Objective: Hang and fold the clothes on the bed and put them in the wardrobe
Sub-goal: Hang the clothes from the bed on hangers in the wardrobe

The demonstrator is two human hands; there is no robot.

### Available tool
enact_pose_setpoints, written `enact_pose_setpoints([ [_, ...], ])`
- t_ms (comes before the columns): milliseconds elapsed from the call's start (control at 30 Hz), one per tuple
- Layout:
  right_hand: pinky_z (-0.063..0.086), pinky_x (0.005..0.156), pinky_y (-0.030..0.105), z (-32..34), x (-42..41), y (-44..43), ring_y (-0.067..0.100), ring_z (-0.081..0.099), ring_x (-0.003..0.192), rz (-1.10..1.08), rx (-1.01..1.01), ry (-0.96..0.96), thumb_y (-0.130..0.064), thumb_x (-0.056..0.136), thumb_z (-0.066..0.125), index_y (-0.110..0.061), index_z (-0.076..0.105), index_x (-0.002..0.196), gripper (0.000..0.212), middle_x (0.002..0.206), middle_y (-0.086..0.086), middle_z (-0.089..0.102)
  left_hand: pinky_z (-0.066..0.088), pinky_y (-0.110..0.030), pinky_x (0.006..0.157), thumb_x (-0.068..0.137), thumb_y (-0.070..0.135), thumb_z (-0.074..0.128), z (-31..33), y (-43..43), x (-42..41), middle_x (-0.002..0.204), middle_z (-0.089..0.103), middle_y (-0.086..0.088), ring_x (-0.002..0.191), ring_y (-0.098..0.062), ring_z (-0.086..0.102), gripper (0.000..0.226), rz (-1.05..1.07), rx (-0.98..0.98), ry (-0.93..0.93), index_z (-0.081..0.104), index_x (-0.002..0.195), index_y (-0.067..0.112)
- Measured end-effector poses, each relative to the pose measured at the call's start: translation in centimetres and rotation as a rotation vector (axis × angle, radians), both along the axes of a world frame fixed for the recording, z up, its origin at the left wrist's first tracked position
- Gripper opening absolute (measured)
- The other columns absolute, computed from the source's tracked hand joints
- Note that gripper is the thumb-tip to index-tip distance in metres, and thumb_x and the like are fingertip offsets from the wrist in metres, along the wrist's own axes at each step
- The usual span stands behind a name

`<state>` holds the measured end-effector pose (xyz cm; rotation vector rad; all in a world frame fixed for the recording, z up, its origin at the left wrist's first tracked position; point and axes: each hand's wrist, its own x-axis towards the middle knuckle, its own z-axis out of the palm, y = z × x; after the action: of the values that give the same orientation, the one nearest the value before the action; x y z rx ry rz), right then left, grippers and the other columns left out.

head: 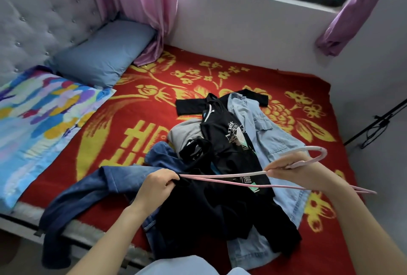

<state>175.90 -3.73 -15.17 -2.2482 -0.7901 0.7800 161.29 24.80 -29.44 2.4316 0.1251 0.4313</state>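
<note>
Hanging step: left hand [157,183] pinches black shirt [211,204] onto hanger [220,176], gripped by right hand [293,165]; next, thread the other arm.

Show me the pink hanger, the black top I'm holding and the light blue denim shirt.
pink hanger [231,175]: head view, middle of its long bar.
black top [209,208]: head view, plain cloth at its middle.
light blue denim shirt [263,124]: head view, chest pocket.
</note>
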Motion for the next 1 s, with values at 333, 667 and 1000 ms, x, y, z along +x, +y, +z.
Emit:
enact_pose_setpoints([
  [333, 0.044, 0.057, 0.008, 0.4, 1.0, -0.7, -0.005, 0.06, 0.059, -0.03, 0.082, 0.057, -0.003, 0.082, 0.067, -0.029, 0.073, 0.075, 0.028, 0.063, -0.011, 0.07, 0.044, -0.02, 0.073, 0.064, -0.023, 0.066, -0.2, -0.3, -0.2, 0.076, 0.071, -0.014, 0.086, -0.013, 0.056, 0.024, 0.151, -0.103, 0.018, 0.072, 0.077, -0.004],
  [667, 0.039, 0.056, 0.014, 0.1, 0.7, 1.6, 0.0, 0.051, 0.057, 0.145, -0.095, -0.05, -0.019, 0.088, 0.064, -0.036, 0.073, 0.073, 0.024, 0.065, -0.008, 0.065, 0.048, -0.025, 0.066, 0.048, -0.021, 0.076, 3.5, -2.9, 0.8, 0.07, 0.07, -0.01, 0.063, -0.018, 0.067, 0.027, -0.117, 0.113, -0.124, 0.071, 0.065, -0.001],
  [1000, 0.043, 0.056, 0.008, -4.5, -1.8, 1.6, -0.003, 0.059, 0.055, -0.274, 0.516, -0.089, 0.011, 0.076, 0.066, -0.045, 0.072, 0.061, 0.059, 0.057, -0.016, 0.066, 0.051, -0.024, 0.065, 0.077, -0.004, 0.067, 9.3, -8.9, 4.2, 0.077, 0.07, -0.01, 0.065, -0.026, 0.062, 0.004, -0.348, 0.022, -0.506, 0.071, 0.075, -0.004],
])
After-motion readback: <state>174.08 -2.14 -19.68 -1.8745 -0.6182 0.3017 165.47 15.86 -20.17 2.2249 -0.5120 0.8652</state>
